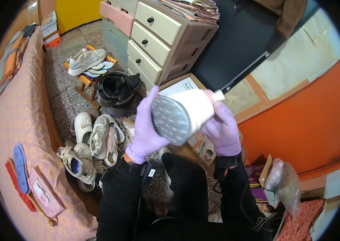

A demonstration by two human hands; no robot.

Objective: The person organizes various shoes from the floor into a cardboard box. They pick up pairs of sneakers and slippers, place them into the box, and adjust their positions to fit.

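Between my two hands, both in lilac gloves, is a blurred white object with pink at its right end (192, 105). Its left end is a rounded grey face with rows of pale dots (171, 119); I cannot tell its kind. My left hand (146, 126) grips the grey end, thumb up along its left edge. My right hand (223, 130) closes round the pink end, where a small white tab (218, 95) sticks out. Beyond my left wrist, several pairs of worn light shoes (99, 138) stand on the speckled floor. A cardboard box (194, 80) lies partly hidden behind the object.
A bed (21, 116) at left bears a blue insole (20, 168) and a pink pack (46, 190). Sneakers (85, 60) top a small wooden stool. Beside it is a dark bucket (118, 108). A drawer cabinet (154, 40) stands behind; bags (286, 180) lie at right.
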